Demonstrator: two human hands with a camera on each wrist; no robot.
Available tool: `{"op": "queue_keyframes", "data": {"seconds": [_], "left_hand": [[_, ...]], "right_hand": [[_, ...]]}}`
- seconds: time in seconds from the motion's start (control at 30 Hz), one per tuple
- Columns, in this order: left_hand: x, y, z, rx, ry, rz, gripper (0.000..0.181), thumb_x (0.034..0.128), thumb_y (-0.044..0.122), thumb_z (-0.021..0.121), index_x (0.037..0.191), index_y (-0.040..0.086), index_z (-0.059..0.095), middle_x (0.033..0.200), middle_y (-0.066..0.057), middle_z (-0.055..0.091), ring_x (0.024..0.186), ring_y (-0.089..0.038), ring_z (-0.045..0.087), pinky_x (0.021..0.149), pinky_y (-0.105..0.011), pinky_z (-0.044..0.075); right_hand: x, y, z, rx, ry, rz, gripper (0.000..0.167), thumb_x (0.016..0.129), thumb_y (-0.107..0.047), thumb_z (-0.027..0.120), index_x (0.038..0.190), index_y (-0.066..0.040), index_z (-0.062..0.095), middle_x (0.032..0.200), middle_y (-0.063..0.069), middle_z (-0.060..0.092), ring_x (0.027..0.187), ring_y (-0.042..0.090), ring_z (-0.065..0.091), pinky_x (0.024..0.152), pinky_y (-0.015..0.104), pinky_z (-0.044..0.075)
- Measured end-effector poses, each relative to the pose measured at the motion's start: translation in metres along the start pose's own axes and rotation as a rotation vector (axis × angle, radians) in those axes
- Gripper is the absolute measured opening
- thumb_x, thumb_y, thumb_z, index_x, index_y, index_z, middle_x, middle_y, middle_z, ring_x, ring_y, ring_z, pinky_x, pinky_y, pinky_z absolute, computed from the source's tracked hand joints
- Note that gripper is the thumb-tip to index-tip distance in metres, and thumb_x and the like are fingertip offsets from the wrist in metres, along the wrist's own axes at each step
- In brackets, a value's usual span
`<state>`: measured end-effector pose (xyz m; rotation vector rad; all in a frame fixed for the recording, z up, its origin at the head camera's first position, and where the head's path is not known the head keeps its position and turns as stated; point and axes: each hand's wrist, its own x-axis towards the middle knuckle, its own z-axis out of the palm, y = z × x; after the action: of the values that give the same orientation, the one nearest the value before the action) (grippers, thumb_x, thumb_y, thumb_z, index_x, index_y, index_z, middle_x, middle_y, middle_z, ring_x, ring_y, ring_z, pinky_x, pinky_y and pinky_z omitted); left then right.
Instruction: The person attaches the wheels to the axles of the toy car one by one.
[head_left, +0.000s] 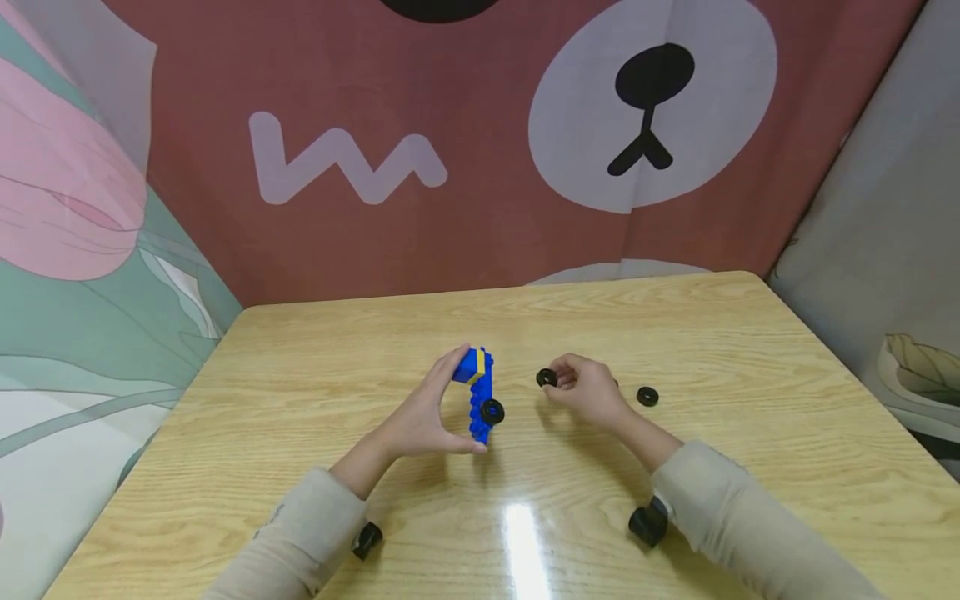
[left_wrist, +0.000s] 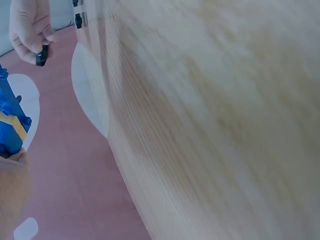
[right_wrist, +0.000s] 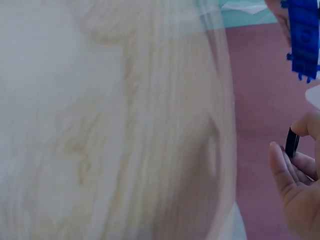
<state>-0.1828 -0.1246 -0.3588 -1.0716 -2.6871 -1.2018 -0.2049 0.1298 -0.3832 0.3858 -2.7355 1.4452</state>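
Beige sleeves [head_left: 300,533] closest, at the bottom. With left hand [head_left: 420,417], clamping blue toy [head_left: 481,392] end to end, thumb at near end, fingers at far, up off the desk [head_left: 300,375]. On its right side, one mounted tire [head_left: 498,416], black. With right hand [head_left: 594,393], pinching black tire [right_wrist: 292,142], right of the toy, apart from it. Beyond, on desk: two loose tires [head_left: 648,403], one mostly hidden by right hand. At back, red-brown backdrop [head_left: 450,250].

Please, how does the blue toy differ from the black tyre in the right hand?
The blue toy is long and blocky, with a yellow stripe; the black tyre is small and round. The left hand holds the toy; the right hand pinches the tyre. Both are held by hand.
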Motion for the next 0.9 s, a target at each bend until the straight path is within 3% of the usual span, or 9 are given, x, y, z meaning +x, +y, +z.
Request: {"op": "queue_keyframes", "data": {"seconds": [0.33, 0.67, 0.9], "left_hand": [[0.001, 0.002, 0.002, -0.005, 0.001, 0.009, 0.114, 0.0541, 0.032, 0.081, 0.138, 0.026, 0.005, 0.141, -0.005, 0.015, 0.124, -0.016, 0.020, 0.097, -0.046, 0.022], [0.001, 0.001, 0.005, -0.034, -0.019, 0.014, 0.114, 0.0545, 0.030, 0.081, 0.138, 0.027, 0.005, 0.140, 0.004, 0.012, 0.125, -0.014, 0.019, 0.098, -0.045, 0.022], [0.001, 0.002, 0.005, -0.043, -0.027, 0.033, 0.112, 0.0551, 0.031, 0.081, 0.138, 0.027, 0.005, 0.140, 0.003, 0.013, 0.124, -0.015, 0.019, 0.097, -0.046, 0.022]], "right_hand": [[-0.006, -0.017, 0.000, 0.101, 0.004, -0.066, 0.023, 0.074, -0.007, 0.066, 0.094, -0.002, 0.058, 0.083, 0.005, 0.059, 0.074, 0.016, 0.056, 0.063, 0.022, 0.048], [-0.010, -0.034, 0.001, 0.170, 0.007, -0.104, 0.026, 0.076, -0.010, 0.065, 0.099, 0.000, 0.058, 0.087, 0.007, 0.059, 0.078, 0.018, 0.055, 0.065, 0.023, 0.047], [-0.008, -0.041, 0.006, 0.250, -0.025, -0.086, 0.025, 0.078, -0.013, 0.064, 0.099, 0.000, 0.057, 0.083, 0.007, 0.059, 0.074, 0.017, 0.056, 0.062, 0.025, 0.048]]}}
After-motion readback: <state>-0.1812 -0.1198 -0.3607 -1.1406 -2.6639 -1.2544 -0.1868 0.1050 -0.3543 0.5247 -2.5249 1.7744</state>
